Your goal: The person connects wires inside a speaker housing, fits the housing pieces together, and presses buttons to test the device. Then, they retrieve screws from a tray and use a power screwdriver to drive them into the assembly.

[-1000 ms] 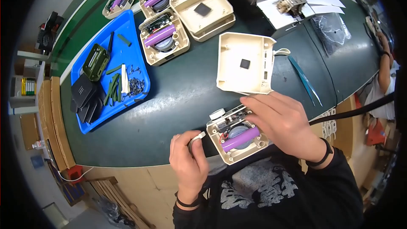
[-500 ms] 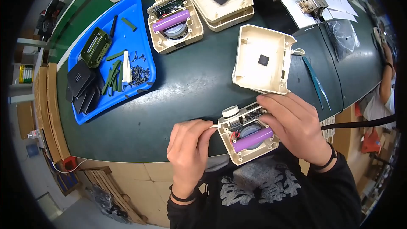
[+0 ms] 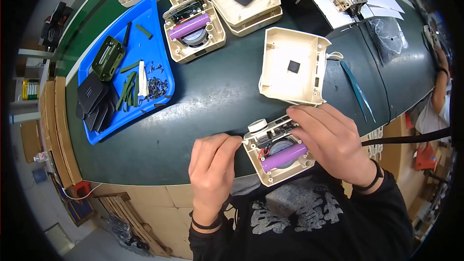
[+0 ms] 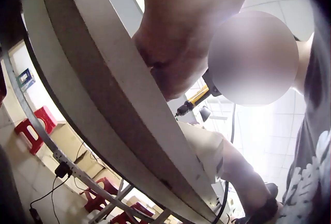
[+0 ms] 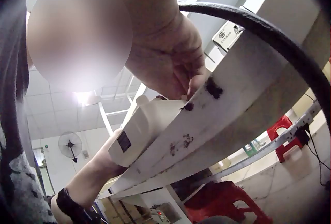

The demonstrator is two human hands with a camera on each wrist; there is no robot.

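A cream housing [image 3: 270, 178] with a purple cylindrical cell [image 3: 284, 157], a round speaker, a circuit board and a white knob [image 3: 257, 126] lies open side up at the table's front edge. The right hand [image 3: 333, 145] grips its right upper side, thumb inside and fingers over the top wall. At the upper left corner the left hand [image 3: 211, 171] pinches a small white piece, mostly hidden by the fingertips. In the right wrist view the housing [image 5: 139, 131] shows from below, between the two hands.
An empty cream shell [image 3: 290, 84] lies behind the housing, teal tweezers [image 3: 356, 89] to its right. At the left is a blue tray [image 3: 162, 53] with screws, green strips and black plates. More filled housings [image 3: 195, 43] and stacked shells [image 3: 258, 5] stand at the back; a machine [image 3: 333, 9] is back right.
The left hand has moved up and right, bringing its white piece from beside the housing to the upper left corner. The right hand keeps its grip. The view has shifted slightly.
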